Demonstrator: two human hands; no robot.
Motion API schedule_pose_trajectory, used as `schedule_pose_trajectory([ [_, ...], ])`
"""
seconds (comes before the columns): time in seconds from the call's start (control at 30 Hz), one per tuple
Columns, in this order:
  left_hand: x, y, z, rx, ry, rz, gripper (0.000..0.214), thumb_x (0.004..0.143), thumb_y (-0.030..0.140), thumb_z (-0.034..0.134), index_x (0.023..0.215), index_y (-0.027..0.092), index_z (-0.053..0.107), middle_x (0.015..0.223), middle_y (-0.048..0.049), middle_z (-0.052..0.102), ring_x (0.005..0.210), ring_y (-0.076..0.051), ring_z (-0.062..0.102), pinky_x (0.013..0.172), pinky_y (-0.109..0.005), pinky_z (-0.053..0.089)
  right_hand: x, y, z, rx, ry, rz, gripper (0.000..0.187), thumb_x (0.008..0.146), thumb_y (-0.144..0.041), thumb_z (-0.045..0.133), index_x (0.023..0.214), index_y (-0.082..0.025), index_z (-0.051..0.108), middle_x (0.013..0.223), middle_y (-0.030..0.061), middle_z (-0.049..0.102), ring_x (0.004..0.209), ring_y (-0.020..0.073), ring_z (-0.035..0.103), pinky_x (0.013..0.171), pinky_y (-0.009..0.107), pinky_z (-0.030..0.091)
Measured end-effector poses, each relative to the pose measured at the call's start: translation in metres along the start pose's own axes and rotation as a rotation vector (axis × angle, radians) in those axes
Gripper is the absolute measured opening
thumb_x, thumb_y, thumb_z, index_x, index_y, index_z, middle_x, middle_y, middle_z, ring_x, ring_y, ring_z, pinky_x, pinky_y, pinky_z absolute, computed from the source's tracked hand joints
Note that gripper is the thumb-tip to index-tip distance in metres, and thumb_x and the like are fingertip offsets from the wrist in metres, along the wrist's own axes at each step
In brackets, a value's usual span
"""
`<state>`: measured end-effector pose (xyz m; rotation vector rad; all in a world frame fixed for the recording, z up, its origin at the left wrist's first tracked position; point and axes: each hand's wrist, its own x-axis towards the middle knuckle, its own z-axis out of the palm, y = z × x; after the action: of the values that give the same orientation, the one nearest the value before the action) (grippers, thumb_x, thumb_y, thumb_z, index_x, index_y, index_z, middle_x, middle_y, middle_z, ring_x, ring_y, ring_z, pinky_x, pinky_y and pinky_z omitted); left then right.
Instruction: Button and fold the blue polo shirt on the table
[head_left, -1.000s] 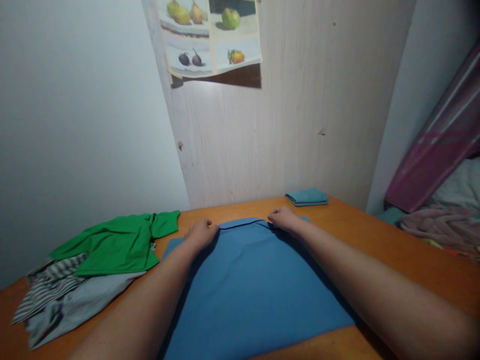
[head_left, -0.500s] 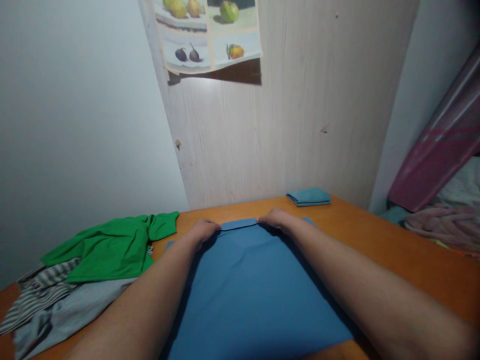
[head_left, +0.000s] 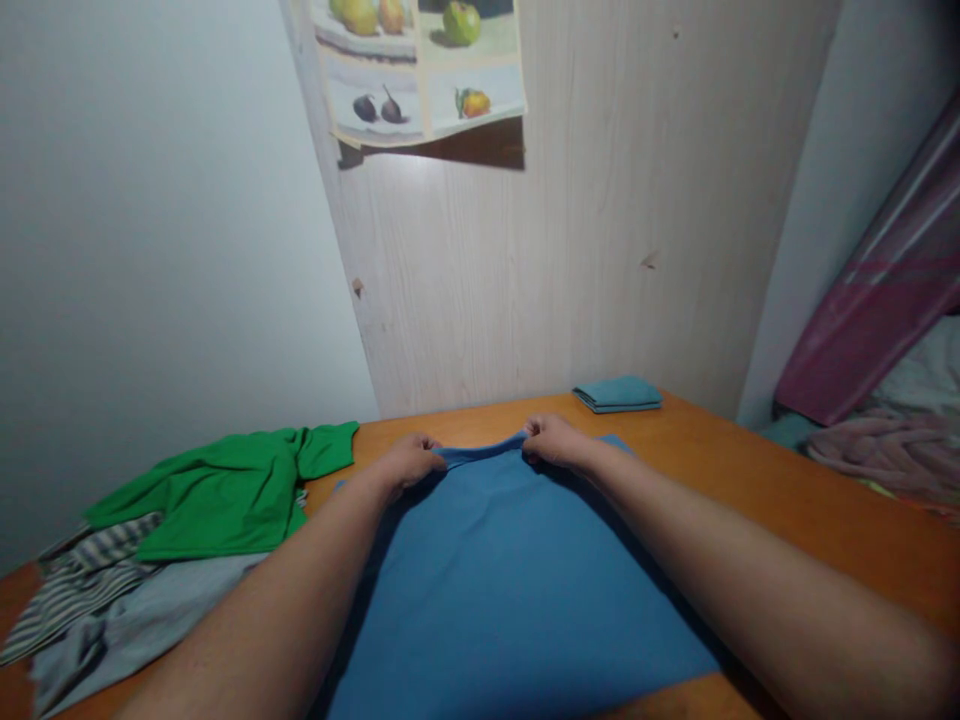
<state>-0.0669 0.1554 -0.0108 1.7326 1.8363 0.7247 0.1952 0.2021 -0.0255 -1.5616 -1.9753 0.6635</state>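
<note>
A blue shirt (head_left: 510, 580) lies spread on the orange-brown table, its far edge drawn up a little between my two hands. My left hand (head_left: 411, 460) pinches that edge at the left, fingers closed on the fabric. At the right end of the same edge, my right hand (head_left: 550, 440) grips the cloth between thumb and fingers. A band of fabric stretches between them, with soft creases below it. My forearms cover parts of the shirt's sides.
On the left, a green shirt (head_left: 232, 490) lies over striped and grey clothes (head_left: 150, 610). A folded teal cloth (head_left: 619, 393) sits at the table's (head_left: 795, 540) back edge, against a wooden panel. Pink plastic (head_left: 862, 290) and crumpled fabric (head_left: 885, 450) are at the far right.
Both hands have curled tighter on the shirt's far edge and lifted it slightly. The dark line of the edge has turned into a raised blue band.
</note>
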Motion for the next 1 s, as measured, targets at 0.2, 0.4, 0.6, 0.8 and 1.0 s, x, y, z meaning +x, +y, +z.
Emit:
schedule_pose_trajectory([
  [0.2, -0.022, 0.006, -0.002, 0.264, 0.174, 0.242, 0.014, 0.072, 0.011, 0.057, 0.082, 0.022, 0.059, 0.091, -0.0058, 0.063, 0.094, -0.023, 0.056, 0.081, -0.033, 0.041, -0.020, 0.001, -0.002, -0.242, 0.084, -0.265, 0.018, 0.069, -0.007, 0.057, 0.081, -0.019, 0.059, 0.080, 0.0024, 0.065, 0.073, 0.0151, 0.055, 0.060, 0.022, 0.033],
  [0.4, -0.051, -0.002, 0.000, 0.778, 0.105, 0.645, 0.016, 0.087, 0.020, 0.046, 0.088, 0.022, 0.061, 0.097, -0.0111, 0.061, 0.094, -0.027, 0.055, 0.083, -0.039, 0.040, -0.050, 0.009, -0.001, -0.450, -0.005, -0.380, 0.020, 0.076, -0.007, 0.050, 0.086, -0.020, 0.062, 0.093, 0.0067, 0.068, 0.085, 0.0190, 0.058, 0.069, 0.024, 0.035],
  [0.6, -0.059, -0.009, 0.002, 0.719, 0.085, 0.575, 0.026, 0.086, 0.035, 0.055, 0.106, 0.021, 0.062, 0.103, -0.0106, 0.064, 0.096, -0.027, 0.058, 0.084, -0.037, 0.043, -0.055, 0.013, -0.006, -0.473, -0.045, -0.278, 0.020, 0.080, -0.011, 0.051, 0.090, -0.021, 0.066, 0.092, 0.0062, 0.071, 0.084, 0.0207, 0.061, 0.068, 0.026, 0.035],
  [0.8, -0.059, -0.005, 0.012, 0.670, 0.097, 0.449, 0.031, 0.093, 0.040, 0.045, 0.100, 0.020, 0.068, 0.100, -0.0120, 0.065, 0.095, -0.026, 0.061, 0.084, -0.036, 0.045, -0.050, -0.006, -0.010, -0.456, 0.093, -0.177, 0.019, 0.087, -0.019, 0.050, 0.094, -0.019, 0.068, 0.101, 0.0105, 0.072, 0.093, 0.0238, 0.063, 0.072, 0.028, 0.039],
  [1.0, -0.063, -0.011, 0.023, 0.637, 0.056, 0.480, 0.035, 0.094, 0.033, 0.044, 0.118, 0.018, 0.065, 0.126, -0.0134, 0.064, 0.115, -0.026, 0.059, 0.100, -0.038, 0.043, -0.060, -0.018, 0.004, -0.364, -0.004, -0.353, 0.049, 0.099, -0.041, 0.035, 0.133, -0.013, 0.056, 0.137, 0.0157, 0.057, 0.125, 0.0264, 0.053, 0.103, 0.034, 0.037],
])
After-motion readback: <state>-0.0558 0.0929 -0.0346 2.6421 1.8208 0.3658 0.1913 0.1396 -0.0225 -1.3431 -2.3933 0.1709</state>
